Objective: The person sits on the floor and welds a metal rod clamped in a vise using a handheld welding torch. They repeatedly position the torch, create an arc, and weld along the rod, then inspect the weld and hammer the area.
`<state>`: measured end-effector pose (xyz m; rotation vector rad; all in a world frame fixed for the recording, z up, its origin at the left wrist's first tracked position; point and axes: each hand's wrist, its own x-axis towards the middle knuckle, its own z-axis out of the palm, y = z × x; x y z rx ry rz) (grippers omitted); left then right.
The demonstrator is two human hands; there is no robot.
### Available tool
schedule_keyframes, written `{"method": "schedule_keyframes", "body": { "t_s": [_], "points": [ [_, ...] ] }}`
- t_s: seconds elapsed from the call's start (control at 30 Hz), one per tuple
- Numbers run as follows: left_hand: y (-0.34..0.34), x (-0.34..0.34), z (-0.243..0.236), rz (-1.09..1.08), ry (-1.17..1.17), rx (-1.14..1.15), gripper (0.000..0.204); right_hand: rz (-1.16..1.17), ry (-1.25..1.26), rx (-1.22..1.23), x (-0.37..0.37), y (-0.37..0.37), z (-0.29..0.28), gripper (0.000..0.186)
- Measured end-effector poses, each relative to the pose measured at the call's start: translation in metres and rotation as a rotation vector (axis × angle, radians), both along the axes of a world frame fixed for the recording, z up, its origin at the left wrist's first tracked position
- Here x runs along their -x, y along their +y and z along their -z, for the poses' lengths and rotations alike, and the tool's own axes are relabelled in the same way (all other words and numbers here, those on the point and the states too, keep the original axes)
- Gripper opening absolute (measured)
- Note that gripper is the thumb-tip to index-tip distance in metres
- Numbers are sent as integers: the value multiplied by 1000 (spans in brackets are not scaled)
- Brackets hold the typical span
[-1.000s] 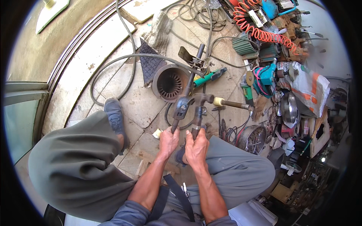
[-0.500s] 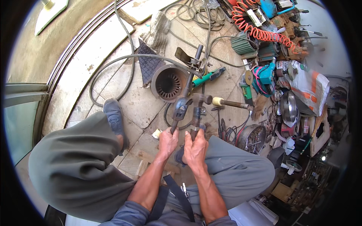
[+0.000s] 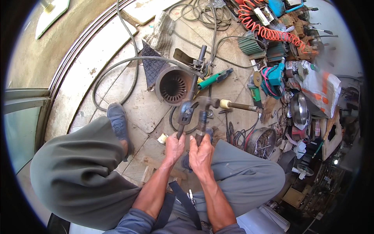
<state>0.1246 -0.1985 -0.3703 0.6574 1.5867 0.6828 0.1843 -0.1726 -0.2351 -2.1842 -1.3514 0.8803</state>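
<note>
My left hand (image 3: 175, 149) is closed round the lower handle of a tap wrench (image 3: 187, 112), a long metal bar with a blue-grey block in its middle. The bar slants up and away to the right. In my right hand (image 3: 200, 153) is a hammer (image 3: 204, 117), gripped by its dark handle, with the worn, slightly blurred head upward. The hammer head is beside the wrench block; I cannot tell whether they touch. Beyond them a round metal housing (image 3: 159, 89) with slots inside lies on the floor, next to the wrench's far end.
A green power tool (image 3: 212, 80) and a cream-ended rod (image 3: 243, 106) lie ahead. A grey hose (image 3: 94, 87) loops across the tiled floor. To the right are a round pan of small parts (image 3: 249, 146), a teal power tool (image 3: 275, 80), a finned motor (image 3: 249, 46) and an orange coiled hose (image 3: 269, 34).
My right hand and the hammer have shifted very slightly to the left. My left hand and the tap wrench are almost where they were.
</note>
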Motion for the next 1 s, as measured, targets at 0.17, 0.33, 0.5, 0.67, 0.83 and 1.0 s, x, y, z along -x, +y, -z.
{"method": "schedule_keyframes", "body": {
  "t_s": [0.17, 0.33, 0.5, 0.67, 0.83, 1.0],
  "points": [
    [-3, -1, 9, -30, -11, 4, 39, -30, -7, 69, -5, 1, 1, 19],
    [0, 0, -4, -2, -2, 20, 37, -2, -10, 49, -5, -3, 4, 19],
    [-2, -2, 4, -4, -41, -13, 36, 17, 11, -103, -1, -2, 4, 20],
    [-5, -6, 10, -55, -120, -26, 35, -32, -16, 65, -5, 4, -4, 19],
    [-9, -10, 20, -72, -150, -43, 36, 29, -28, -22, -1, 2, -4, 18],
    [-7, -9, 14, -44, -131, -32, 38, 16, 35, -51, -2, 2, -3, 17]
  ]
}}
